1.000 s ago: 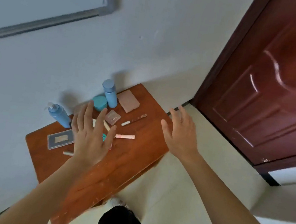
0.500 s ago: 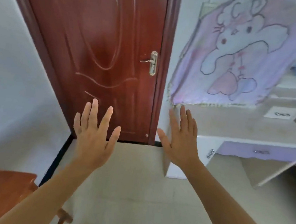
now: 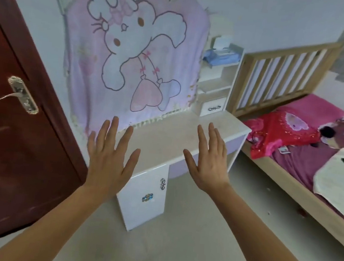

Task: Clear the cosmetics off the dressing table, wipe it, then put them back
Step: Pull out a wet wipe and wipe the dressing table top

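Note:
The white dressing table [image 3: 165, 138] stands ahead, its cream top bare. A pink cloth with a cartoon rabbit [image 3: 133, 55] hangs over its back part. My left hand [image 3: 109, 157] hovers flat, fingers spread, in front of the table's left end. My right hand [image 3: 208, 161] is held the same way before the table's front edge. Both hands hold nothing. No cosmetics are in view.
A dark red door [image 3: 9, 130] with a metal handle [image 3: 21, 95] is at the left. Side shelves [image 3: 217, 75] with a blue pack and a small drawer rise at the table's right. A wooden bed [image 3: 295, 146] with pink bedding, a white towel and a phone fills the right.
The view has swung right, from the brown side table with the cosmetics, past the door, to the dressing table. Both hands stayed raised and spread, holding nothing.

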Demonstrator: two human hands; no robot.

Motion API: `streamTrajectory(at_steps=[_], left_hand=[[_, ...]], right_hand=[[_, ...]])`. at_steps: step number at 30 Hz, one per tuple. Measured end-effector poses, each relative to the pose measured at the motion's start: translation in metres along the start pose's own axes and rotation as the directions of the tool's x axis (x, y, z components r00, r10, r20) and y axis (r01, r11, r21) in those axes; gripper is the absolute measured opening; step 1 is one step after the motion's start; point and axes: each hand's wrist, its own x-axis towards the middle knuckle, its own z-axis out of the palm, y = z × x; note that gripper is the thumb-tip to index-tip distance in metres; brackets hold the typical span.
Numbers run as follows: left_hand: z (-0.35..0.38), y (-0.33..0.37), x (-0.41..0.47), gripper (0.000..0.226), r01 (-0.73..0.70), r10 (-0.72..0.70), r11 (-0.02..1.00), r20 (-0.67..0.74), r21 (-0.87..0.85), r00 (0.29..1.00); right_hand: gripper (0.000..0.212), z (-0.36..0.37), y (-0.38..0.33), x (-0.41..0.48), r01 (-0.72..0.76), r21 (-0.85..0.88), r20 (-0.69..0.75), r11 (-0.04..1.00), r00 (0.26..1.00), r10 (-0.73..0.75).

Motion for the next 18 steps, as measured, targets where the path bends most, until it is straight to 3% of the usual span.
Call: streamTrajectory(at_steps=[10, 18], left_hand=[[0.123, 0.072, 0.202, 0.055, -0.187, 0.197, 0.958, 0.024, -0.219, 0.980], [0.227, 0.132, 0.320, 0.060, -0.246, 0.288, 0.940, 0.163, -0.234, 0.944]], right_hand=[[0.073, -0.013, 0.132, 0.128, -0.196, -0.152, -0.027, 0.969, 0.981, 0.194], [0.065, 0.002, 0.262, 0.224, -0.274, -0.199, -0.023, 0.941, 0.961, 0.275]])
